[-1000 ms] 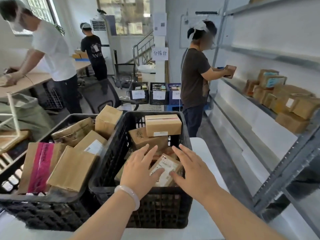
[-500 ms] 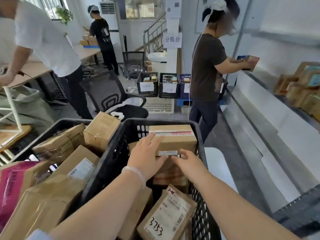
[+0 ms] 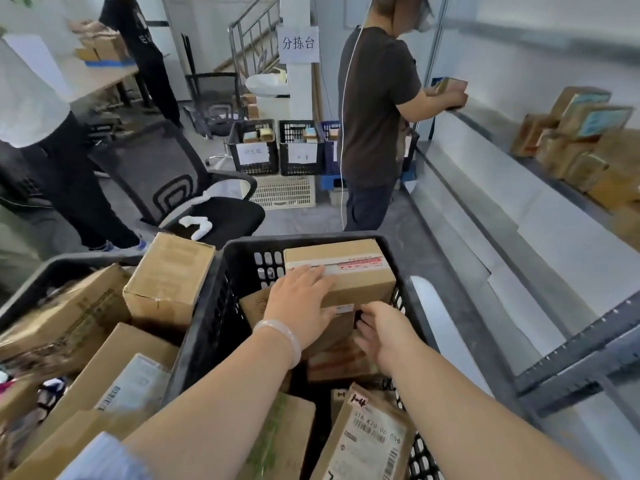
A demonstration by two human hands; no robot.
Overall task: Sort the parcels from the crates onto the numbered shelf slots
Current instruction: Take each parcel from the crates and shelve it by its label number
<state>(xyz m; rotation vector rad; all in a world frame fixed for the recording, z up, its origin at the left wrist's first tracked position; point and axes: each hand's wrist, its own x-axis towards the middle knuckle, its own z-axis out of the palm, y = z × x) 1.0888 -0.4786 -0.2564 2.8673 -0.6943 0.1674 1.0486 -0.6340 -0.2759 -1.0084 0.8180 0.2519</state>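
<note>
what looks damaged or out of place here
The tall box in the left crate leans tilted, its lower front edge crumpled. A white cloth lies loose on the office chair.

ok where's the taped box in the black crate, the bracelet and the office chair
taped box [image 3: 363, 282]: head view, top face just below the red tape
bracelet [image 3: 282, 332]: head view, middle of the pale band
office chair [image 3: 162, 174]: head view, mesh backrest
</note>
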